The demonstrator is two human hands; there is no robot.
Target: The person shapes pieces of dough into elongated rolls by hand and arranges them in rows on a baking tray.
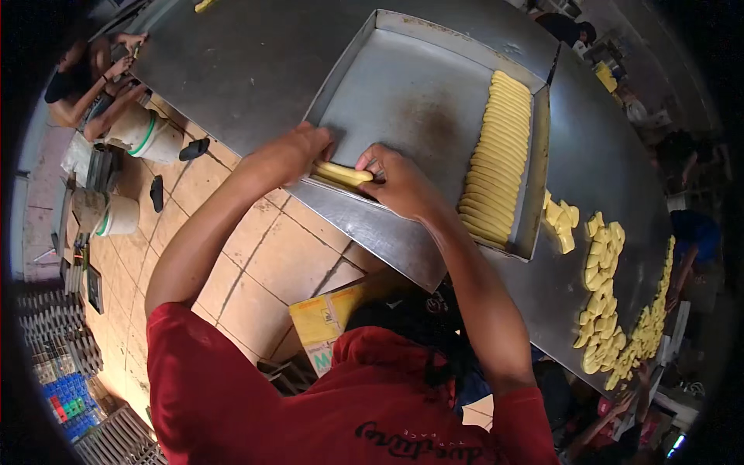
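Observation:
A square metal tray [403, 70] sits on the steel table, with a long row of pale yellow dough sticks [496, 155] packed along its right side. Along the tray's near left edge lies one dough stick [345, 172], pinched at both ends. My left hand [298, 153] has curled fingers around its left end, partly hiding it. My right hand [387, 178] holds its right end between thumb and fingers.
Piles of yellow dough pieces [601, 294] lie on the steel table [217, 70] to the right. Co-workers sit or stand at the left [81, 93] and right [690, 240]. Buckets [120, 213], sandals and a yellow carton [318, 322] are on the tiled floor below.

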